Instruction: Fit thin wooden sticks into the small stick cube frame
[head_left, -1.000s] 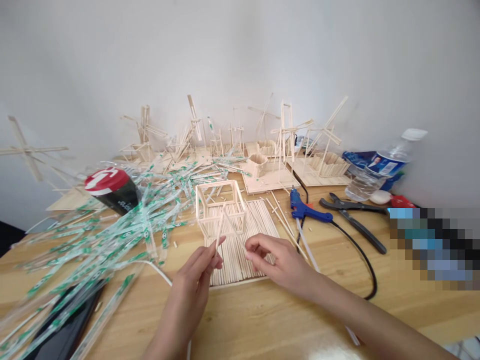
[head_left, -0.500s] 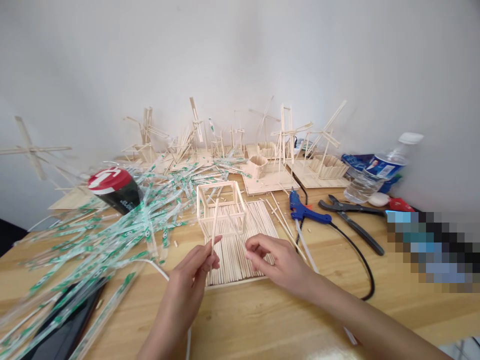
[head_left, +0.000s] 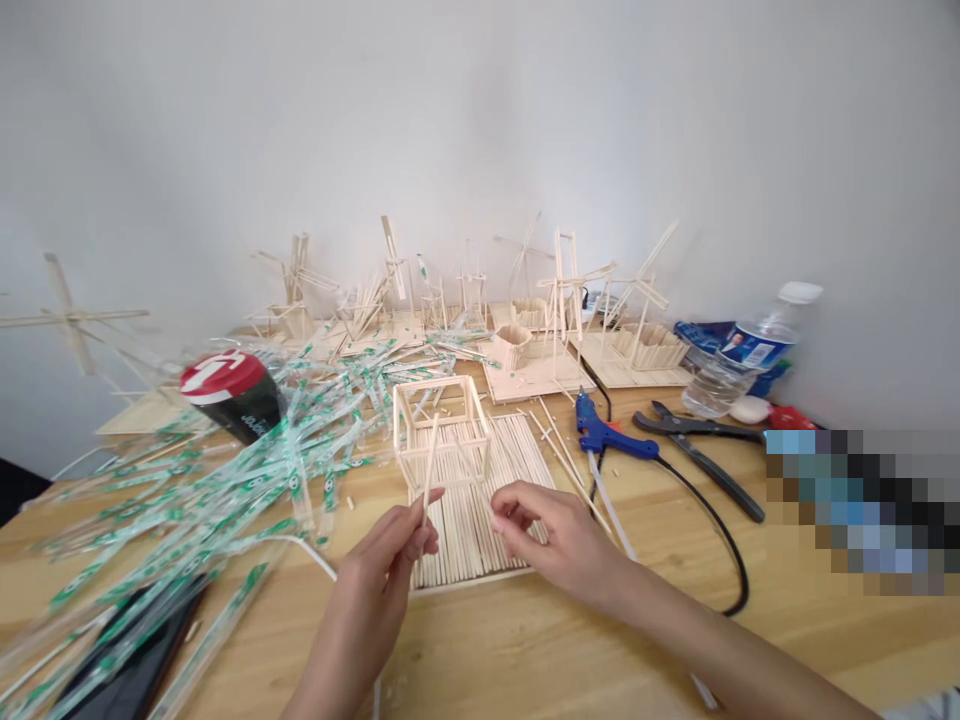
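Note:
Upright in the pinched fingers of my left hand (head_left: 386,560) is a pale wooden stick (head_left: 431,465), cut like a piece of chopstick. My right hand (head_left: 551,530) is closed in a pinch; a thinner, blurred stick (head_left: 466,455) slants up and left from its fingertips. Just beyond both hands stands an open box-shaped frame (head_left: 440,384) of glued sticks. It is on or just over the far left part of a square mat of sticks laid side by side (head_left: 517,450), whose near part lies under my fingers.
Plastic chopstick wrappers (head_left: 217,500) cover the left side, partly over a phone (head_left: 142,640). A red-lidded cup (head_left: 232,400) stands there. Right are a blue glue gun (head_left: 611,435) with cord, pliers (head_left: 705,455) and a water bottle (head_left: 742,350). Several stick windmill models (head_left: 566,290) line the wall.
The whole view has shifted slightly, with the table lower in the picture. Both hands keep almost the same pose, each with its stick.

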